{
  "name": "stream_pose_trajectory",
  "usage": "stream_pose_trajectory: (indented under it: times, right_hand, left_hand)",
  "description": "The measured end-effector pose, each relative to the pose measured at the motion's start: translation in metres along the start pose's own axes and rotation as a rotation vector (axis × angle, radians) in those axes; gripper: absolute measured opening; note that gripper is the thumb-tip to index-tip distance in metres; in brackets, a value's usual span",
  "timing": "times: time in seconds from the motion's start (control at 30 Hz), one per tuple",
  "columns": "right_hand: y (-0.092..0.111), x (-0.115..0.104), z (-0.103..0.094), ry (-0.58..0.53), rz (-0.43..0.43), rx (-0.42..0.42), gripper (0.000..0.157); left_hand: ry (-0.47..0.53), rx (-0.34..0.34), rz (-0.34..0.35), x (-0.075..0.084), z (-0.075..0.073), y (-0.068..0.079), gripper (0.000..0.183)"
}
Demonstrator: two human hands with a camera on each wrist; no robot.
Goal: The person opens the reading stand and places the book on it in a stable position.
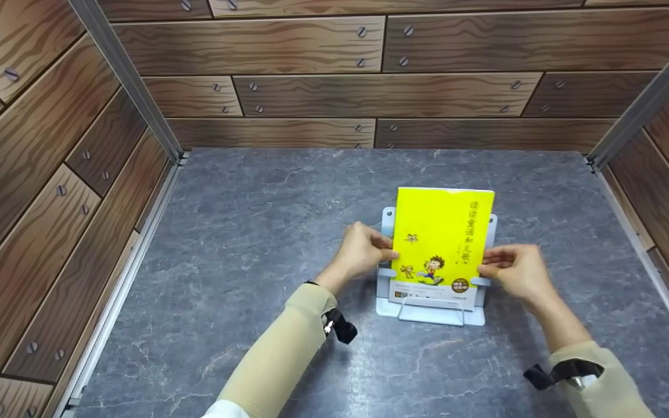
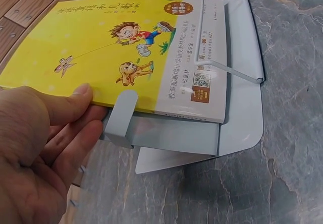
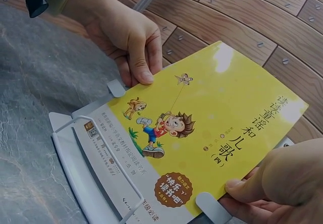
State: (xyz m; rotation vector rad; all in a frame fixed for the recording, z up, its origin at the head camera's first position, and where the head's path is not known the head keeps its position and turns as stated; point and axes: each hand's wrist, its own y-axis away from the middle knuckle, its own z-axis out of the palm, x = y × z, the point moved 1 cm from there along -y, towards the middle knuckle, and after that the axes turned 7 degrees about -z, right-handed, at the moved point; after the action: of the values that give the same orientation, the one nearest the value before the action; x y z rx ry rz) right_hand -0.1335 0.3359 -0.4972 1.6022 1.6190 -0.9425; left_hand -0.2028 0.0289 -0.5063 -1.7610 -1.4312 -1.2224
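A yellow book (image 1: 442,226) with a cartoon boy and Chinese characters on its cover leans upright in a pale metal book stand (image 1: 385,293). The stand's wire lip (image 3: 108,158) crosses the white lower band of the cover, and small side clips (image 2: 122,114) overlap its edges. My left hand (image 1: 360,252) pinches the book's left edge just above a clip, thumb on the cover and fingers behind. On the opposite edge, my right hand (image 1: 517,270) pinches the book likewise, thumb on the cover beside the other clip. Fingertips behind the book are partly hidden.
A grey marbled tabletop (image 1: 241,244) carries the stand, right of centre. Wood-patterned panels rise at the back (image 1: 311,46), left (image 1: 38,232) and right (image 1: 659,197), with grey metal posts (image 1: 131,81) at the corners. Dark straps (image 1: 340,325) hang at both wrists.
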Motion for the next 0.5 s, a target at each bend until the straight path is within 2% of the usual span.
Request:
stream_pose_trajectory:
  times: [0.5]
  right_hand:
    - [0.0006, -0.0001, -0.0010, 0.038, -0.025, 0.013, 0.033]
  left_hand:
    - [-0.020, 0.029, -0.003, 0.0010, 0.0004, 0.0009, 0.015]
